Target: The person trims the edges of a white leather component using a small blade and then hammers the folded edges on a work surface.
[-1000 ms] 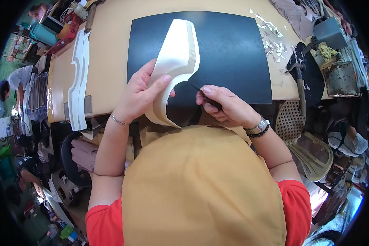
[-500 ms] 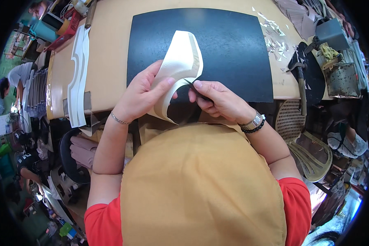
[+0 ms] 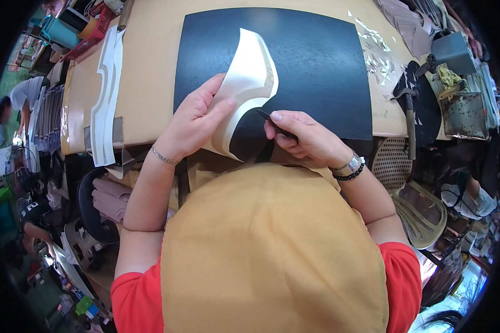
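Head view is showing the person working over a black mat [image 3: 316,72] on a tan table [image 3: 144,72]. The cream curved sheet [image 3: 250,83] is now standing taller than a moment ago and is turned more to the left, so a new bit of its edge is meeting the thin dark tool [image 3: 275,125]. The left hand [image 3: 197,119] is pinching the sheet's left side, fingers curled round it. The right hand [image 3: 303,139] is squeezing the tool tight, its tip touching the sheet's inner curve. Small scraps [image 3: 378,50] are lying near the mat's far right.
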The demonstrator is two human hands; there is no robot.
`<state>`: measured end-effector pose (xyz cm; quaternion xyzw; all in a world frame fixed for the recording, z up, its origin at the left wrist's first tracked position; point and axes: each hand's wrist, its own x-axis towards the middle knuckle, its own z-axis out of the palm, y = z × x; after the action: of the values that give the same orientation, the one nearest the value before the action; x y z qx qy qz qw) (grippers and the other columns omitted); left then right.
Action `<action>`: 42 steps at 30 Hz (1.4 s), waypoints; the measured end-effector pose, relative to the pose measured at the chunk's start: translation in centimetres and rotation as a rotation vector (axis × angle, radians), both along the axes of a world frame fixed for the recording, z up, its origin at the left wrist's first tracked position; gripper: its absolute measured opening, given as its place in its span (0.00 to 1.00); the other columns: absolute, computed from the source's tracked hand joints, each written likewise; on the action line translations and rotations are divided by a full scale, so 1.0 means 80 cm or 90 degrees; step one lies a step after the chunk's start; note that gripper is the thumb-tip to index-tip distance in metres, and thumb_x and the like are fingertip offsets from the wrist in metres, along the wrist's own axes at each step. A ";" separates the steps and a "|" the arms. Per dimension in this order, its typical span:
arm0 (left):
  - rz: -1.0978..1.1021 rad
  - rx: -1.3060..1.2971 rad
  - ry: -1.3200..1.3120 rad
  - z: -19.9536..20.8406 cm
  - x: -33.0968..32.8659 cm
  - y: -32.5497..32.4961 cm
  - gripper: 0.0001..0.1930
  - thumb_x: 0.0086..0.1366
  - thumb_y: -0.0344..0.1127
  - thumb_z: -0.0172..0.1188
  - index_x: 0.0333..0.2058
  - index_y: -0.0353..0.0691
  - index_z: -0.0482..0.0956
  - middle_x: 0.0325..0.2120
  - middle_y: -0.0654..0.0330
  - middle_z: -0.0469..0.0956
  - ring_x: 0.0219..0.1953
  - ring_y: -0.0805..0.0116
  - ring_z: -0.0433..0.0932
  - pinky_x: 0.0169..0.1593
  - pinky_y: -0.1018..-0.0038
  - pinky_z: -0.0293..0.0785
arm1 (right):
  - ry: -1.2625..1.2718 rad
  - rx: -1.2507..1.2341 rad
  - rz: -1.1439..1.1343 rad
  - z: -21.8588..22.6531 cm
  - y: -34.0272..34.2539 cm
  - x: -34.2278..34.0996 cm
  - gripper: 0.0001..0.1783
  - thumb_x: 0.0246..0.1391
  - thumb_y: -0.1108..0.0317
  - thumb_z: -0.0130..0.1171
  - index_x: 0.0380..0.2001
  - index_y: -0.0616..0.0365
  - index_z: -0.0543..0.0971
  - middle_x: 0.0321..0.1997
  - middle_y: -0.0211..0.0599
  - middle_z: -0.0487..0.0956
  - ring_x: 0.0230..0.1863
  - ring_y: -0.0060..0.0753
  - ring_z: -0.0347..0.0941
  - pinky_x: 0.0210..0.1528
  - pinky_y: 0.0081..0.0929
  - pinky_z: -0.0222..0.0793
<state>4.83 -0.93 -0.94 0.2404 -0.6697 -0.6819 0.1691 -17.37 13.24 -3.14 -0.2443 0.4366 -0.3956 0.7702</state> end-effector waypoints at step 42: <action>-0.012 -0.069 -0.032 -0.004 -0.008 0.011 0.22 0.79 0.31 0.52 0.67 0.34 0.67 0.57 0.61 0.77 0.59 0.76 0.73 0.63 0.76 0.68 | 0.044 -0.030 0.034 0.002 -0.005 0.014 0.22 0.76 0.46 0.48 0.33 0.50 0.74 0.20 0.11 0.55 0.18 0.09 0.44 0.19 0.17 0.38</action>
<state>4.19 -0.04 -1.22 0.2419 -0.7119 -0.6400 0.1584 -16.25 12.81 -2.97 -0.2874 0.4470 -0.3767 0.7587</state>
